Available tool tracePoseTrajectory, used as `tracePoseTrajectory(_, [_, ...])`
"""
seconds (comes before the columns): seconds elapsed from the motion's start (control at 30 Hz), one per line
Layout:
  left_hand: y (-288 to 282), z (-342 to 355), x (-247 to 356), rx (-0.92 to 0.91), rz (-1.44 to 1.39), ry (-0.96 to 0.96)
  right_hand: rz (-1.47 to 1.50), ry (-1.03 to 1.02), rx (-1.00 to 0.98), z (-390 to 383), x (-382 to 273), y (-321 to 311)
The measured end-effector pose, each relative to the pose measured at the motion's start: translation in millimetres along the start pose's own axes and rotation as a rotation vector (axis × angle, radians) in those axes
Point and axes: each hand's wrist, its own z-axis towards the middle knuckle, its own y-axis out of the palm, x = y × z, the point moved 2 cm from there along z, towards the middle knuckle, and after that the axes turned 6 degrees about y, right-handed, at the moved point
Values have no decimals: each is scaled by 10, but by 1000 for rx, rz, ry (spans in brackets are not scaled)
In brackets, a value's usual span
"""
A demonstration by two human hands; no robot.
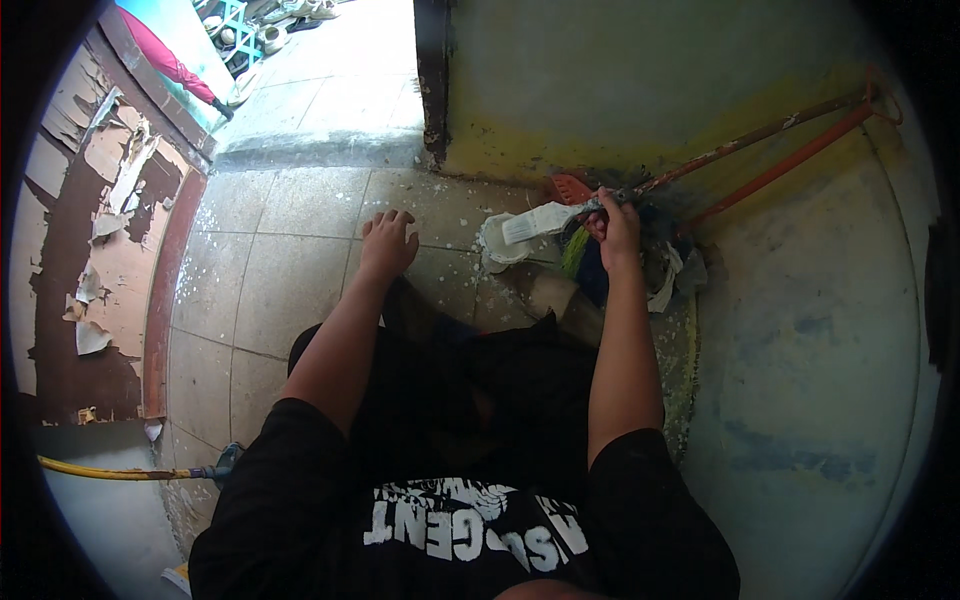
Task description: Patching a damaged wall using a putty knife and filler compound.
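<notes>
My left hand (388, 238) is open above the tiled floor (265, 280), fingers apart and slightly bent, holding nothing. My right hand (614, 222) grips the handle of a paintbrush (530, 223) whose wide pale bristles point left. Below the bristles is a round, paint-crusted white container or lid (500, 257); whether they touch, I cannot tell. Behind my right hand a red dustpan (568, 186), green bristles (572, 250) and dark and pale bundled items (668, 282) are heaped against the wall, partly hidden by the hand and brush.
Two long handles (770, 170) lean on the stained wall (630, 85) at right. A peeling brown door (105, 300) stands left, near a yellow pole (120, 470). Beyond the doorway lie shoes on a rack (270, 37) and a long pink shape I cannot make out (170, 60).
</notes>
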Motion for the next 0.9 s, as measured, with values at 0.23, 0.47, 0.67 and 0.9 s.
tracePoseTrajectory(0.23, [35, 28, 27, 18, -9, 25, -13, -4, 36, 75, 54, -115])
tracePoseTrajectory(0.47, [23, 31, 22, -1, -7, 10, -22, -24, 39, 54, 79, -58])
tracePoseTrajectory(0.67, [0, 15, 18, -27, -1, 4, 27, 14, 68, 46, 73, -72])
tracePoseTrajectory(0.9, [11, 38, 22, -41, 12, -4, 211, 49, 134, 125, 131, -184])
